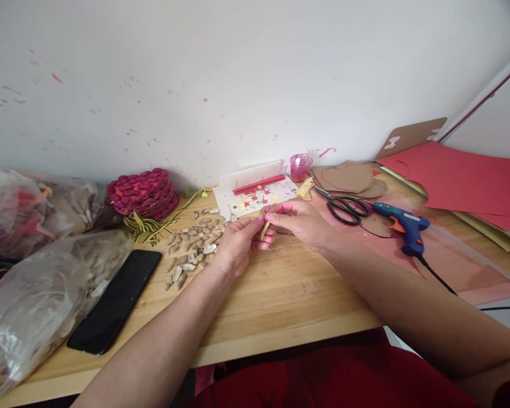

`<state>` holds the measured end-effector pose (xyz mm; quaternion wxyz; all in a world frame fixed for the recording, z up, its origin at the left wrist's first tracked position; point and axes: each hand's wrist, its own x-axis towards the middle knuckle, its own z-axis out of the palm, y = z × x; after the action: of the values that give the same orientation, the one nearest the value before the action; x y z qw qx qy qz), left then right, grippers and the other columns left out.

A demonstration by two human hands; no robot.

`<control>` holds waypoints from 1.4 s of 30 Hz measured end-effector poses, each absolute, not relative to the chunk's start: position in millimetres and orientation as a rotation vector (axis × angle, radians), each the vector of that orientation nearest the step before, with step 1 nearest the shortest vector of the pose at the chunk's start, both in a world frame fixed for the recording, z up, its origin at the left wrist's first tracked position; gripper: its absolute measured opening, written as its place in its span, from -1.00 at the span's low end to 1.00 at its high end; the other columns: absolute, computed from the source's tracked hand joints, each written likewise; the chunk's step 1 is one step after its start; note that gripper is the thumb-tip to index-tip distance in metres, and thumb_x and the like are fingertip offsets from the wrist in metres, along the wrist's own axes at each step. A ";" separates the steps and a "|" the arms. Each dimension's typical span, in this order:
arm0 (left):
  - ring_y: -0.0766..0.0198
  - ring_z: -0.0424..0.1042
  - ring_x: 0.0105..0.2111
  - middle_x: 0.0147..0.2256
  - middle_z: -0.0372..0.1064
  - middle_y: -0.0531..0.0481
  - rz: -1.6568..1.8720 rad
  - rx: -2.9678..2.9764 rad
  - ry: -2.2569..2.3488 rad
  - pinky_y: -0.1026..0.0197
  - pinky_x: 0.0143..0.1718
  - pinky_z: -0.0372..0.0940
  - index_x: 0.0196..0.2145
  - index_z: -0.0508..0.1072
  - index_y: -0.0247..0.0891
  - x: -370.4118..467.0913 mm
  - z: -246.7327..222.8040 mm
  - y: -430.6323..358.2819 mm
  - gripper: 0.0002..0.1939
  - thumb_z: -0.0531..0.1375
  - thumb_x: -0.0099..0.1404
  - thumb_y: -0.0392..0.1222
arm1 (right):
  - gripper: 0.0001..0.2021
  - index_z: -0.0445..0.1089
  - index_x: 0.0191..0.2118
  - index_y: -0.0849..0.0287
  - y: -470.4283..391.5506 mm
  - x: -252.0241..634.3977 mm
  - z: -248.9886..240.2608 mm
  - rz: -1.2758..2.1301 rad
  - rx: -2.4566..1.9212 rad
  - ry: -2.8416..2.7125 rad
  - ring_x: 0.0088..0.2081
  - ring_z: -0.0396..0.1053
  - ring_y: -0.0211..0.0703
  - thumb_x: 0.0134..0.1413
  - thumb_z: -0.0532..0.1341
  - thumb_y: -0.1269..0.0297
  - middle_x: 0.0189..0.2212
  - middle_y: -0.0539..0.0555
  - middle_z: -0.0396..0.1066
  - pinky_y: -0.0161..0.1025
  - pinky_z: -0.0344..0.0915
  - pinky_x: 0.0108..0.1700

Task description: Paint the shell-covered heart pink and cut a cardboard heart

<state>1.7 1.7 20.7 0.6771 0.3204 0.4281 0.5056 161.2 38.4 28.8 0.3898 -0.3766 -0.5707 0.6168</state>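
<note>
Both hands meet near the middle of the wooden table. My left hand pinches a thin yellow-green cord, its fingers curled under it. From the right, my right hand closes thumb and finger on the upper part of the same cord. Just behind the fingers lies a white sheet bearing small red and gold stars and a red strip. Peanut shells are scattered left of my left hand. A brown piece shows partly behind my right hand.
Black scissors, a blue glue gun with its cable, cardboard shapes and red sheets are at the right. On the left are a black phone, plastic bags and a magenta stack. A pink cup stands by the wall.
</note>
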 end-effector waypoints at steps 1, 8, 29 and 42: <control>0.36 0.43 -0.56 -0.49 0.52 -0.09 1.133 0.713 0.964 0.35 -0.56 0.32 -0.38 0.60 -0.40 1.3 21.0 1.7 -0.69 0.47 0.08 -0.07 | -0.65 0.52 -0.39 0.18 38.4 160.9 28.9 1.595 -0.948 -1.402 -0.43 0.47 -0.17 -0.16 0.48 -0.01 -0.50 0.03 0.53 -0.14 0.43 -0.22; 0.37 0.45 -0.53 -0.47 0.54 -0.08 1.137 0.718 0.946 0.36 -0.52 0.33 -0.35 0.61 -0.38 0.6 20.4 1.1 -0.70 0.50 0.02 -0.13 | -0.68 0.54 -0.42 0.18 41.8 161.8 28.8 1.506 -1.066 -1.284 -0.37 0.39 -0.22 -0.24 0.50 0.06 -0.45 0.01 0.52 -0.21 0.32 -0.25; 0.36 0.43 -0.55 -0.49 0.53 -0.06 1.115 0.999 1.105 0.30 -0.50 0.33 -0.38 0.61 -0.35 4.0 27.1 -4.0 -0.63 0.50 -0.01 0.00 | -0.66 0.43 -0.52 0.18 42.0 163.8 30.8 1.527 -1.100 -1.277 -0.48 0.25 -0.31 -0.28 0.50 0.06 -0.55 -0.04 0.43 -0.24 0.15 -0.34; 0.40 0.37 -0.59 -0.53 0.50 -0.03 1.145 0.858 1.054 0.33 -0.54 0.24 -0.42 0.59 -0.35 0.4 22.2 0.6 -0.69 0.50 -0.03 -0.08 | -0.57 0.46 -0.29 0.13 54.7 166.6 22.1 1.521 -1.054 -1.071 -0.27 0.41 -0.19 -0.22 0.48 -0.04 -0.20 0.07 0.47 -0.36 0.14 -0.46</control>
<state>0.4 0.6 22.2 0.6305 0.3748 0.4602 0.5003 166.6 54.7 22.1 0.4810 -0.4321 -0.4392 0.6237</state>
